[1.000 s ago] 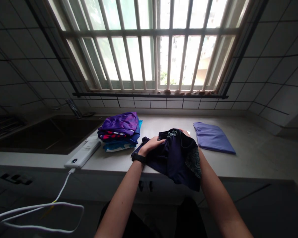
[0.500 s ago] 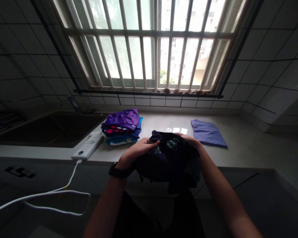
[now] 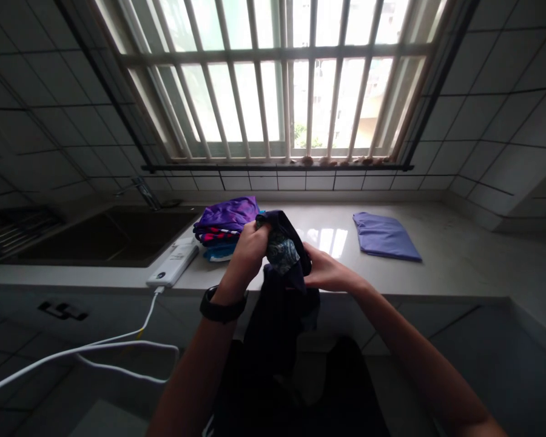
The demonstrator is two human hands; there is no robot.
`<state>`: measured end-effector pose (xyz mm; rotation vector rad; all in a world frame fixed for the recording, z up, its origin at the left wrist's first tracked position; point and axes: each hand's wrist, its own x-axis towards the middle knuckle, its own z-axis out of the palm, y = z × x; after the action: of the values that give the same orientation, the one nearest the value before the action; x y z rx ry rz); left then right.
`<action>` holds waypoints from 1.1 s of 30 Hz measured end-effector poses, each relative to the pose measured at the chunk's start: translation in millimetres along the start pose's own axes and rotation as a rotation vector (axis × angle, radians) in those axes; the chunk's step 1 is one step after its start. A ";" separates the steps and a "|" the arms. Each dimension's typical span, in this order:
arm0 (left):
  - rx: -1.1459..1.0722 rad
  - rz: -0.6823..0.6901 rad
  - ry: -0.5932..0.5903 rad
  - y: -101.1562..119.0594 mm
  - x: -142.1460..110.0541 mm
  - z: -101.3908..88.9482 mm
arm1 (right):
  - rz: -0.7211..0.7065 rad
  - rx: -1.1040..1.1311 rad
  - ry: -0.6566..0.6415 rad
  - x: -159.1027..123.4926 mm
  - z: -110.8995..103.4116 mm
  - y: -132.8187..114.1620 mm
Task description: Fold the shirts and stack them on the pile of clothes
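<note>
Head view: left hand [image 3: 248, 255] clenched round the top of a dark navy cloth garment [image 3: 282, 315], fingers closed in a fist-like pinch, black wristband [image 3: 221, 309] on that wrist. Right hand [image 3: 330, 273] reached in from the other side, fingers together against a grey-green patterned lining [image 3: 282, 252]; pinch or mere touch not clear from this angle. Garment held up between the hands, hanging loose below the near counter edge. A stack of folded purple and blue clothes [image 3: 225, 213] lay just left of the hands, a flat folded periwinkle cloth [image 3: 386, 237] further right, both on a pale stone countertop [image 3: 459, 270]. White rectangular power bank [image 3: 170, 264] with white cable [image 3: 95, 352] sat beside a dark sink [image 3: 104, 237]. Step judged as sorting out the bunched garment before any folding; next move seemed to call for finding an edge and spreading the cloth with both hands
</note>
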<state>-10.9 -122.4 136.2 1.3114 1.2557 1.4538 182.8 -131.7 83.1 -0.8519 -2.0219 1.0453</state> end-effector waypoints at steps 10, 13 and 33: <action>0.366 0.223 0.225 8.6 43.6 -38.9 | 0.268 -0.532 0.141 14.6 -74.3 14.8; 0.661 0.246 0.254 8.4 66.4 -45.9 | 0.452 -0.629 -0.056 26.8 -116.2 16.9; 1.070 0.302 -0.345 -163.2 103.1 27.6 | 0.744 -0.812 0.032 75.0 -27.5 126.1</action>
<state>-8.5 13.5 -3.6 2.3994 1.7024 0.6057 193.6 -3.4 7.7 -2.1332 -2.1416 0.4931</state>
